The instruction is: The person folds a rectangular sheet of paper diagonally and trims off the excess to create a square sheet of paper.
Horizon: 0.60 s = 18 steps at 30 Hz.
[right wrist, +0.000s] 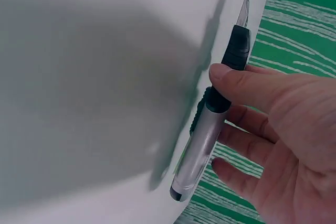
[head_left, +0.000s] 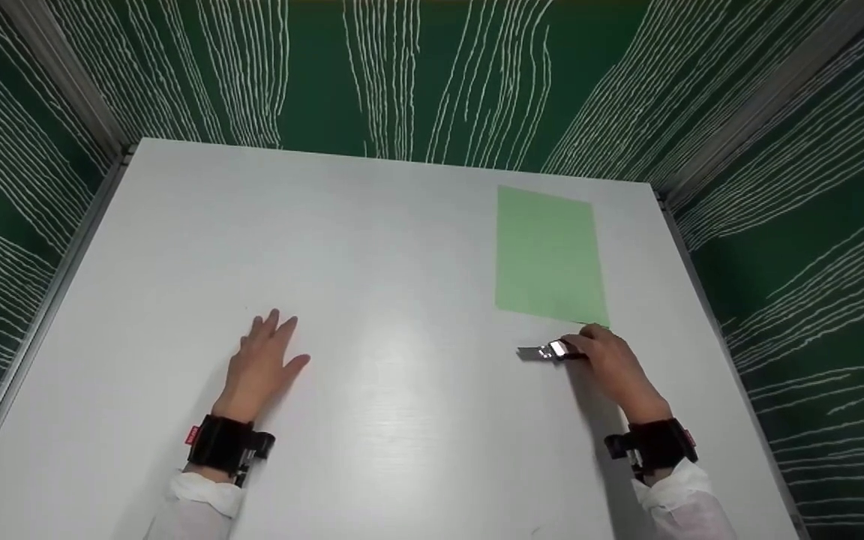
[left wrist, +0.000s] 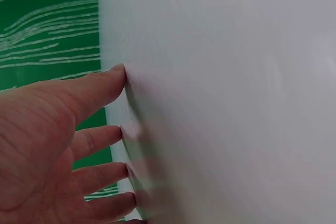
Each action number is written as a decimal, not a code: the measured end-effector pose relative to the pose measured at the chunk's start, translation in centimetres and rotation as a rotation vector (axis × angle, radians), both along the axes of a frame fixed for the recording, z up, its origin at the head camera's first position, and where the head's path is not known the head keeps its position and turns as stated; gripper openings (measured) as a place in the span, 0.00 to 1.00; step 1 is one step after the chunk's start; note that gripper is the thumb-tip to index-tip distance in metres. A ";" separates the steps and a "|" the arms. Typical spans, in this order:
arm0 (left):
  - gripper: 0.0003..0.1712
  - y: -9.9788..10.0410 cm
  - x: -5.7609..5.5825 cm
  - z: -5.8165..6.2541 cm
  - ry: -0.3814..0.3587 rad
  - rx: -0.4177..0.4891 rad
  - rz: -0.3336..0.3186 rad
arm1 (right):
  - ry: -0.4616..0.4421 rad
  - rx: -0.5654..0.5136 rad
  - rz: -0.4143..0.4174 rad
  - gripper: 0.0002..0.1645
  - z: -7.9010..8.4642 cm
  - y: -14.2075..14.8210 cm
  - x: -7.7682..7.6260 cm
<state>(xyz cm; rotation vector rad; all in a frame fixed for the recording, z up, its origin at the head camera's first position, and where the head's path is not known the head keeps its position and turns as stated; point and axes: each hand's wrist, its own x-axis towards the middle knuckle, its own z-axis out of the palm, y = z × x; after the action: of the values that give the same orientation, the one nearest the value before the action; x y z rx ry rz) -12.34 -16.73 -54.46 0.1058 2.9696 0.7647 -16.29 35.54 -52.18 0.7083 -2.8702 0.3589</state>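
My right hand (head_left: 616,367) pinches a utility knife (head_left: 552,350) low over the white tabletop, just below the near right corner of a green sheet of paper (head_left: 548,255). Thumb and fingers grip its black section in the right wrist view, where the silver body (right wrist: 202,148) slants down and the narrow blade end (right wrist: 244,11) points up. Far to the left, my left hand (head_left: 259,367) holds nothing. Its fingers are spread, and in the left wrist view the fingertips (left wrist: 119,74) rest right at the white surface.
The white table (head_left: 387,247) has dark green walls (head_left: 312,75) with wavy white lines behind it and at both sides. Grey metal posts (head_left: 769,97) stand at the far corners. Each wrist wears a black strap (head_left: 222,444) with a camera.
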 end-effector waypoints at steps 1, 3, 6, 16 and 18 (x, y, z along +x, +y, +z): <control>0.36 0.0 0.0 0.0 0.003 -0.001 0.000 | -0.008 -0.001 -0.006 0.22 0.0 0.2 0.0; 0.36 0.0 0.0 0.0 0.012 -0.001 -0.001 | -0.003 0.001 -0.009 0.22 -0.2 0.4 0.0; 0.36 0.0 0.0 0.0 0.024 -0.004 -0.004 | 0.016 -0.019 -0.008 0.23 -0.5 0.6 -0.1; 0.37 0.1 -0.1 0.3 -0.046 -0.015 -0.001 | -0.098 0.047 -0.101 0.23 0.1 -0.3 -0.6; 0.37 0.1 -0.2 0.3 -0.049 -0.020 -0.001 | -0.117 0.059 -0.110 0.26 0.4 -0.9 -0.9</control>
<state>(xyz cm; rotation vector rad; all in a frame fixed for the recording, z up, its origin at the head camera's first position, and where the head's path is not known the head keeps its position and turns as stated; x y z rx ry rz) -12.52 -16.67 -54.16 0.0861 2.9297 0.7260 -17.22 34.65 -51.74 0.5527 -3.0260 0.3108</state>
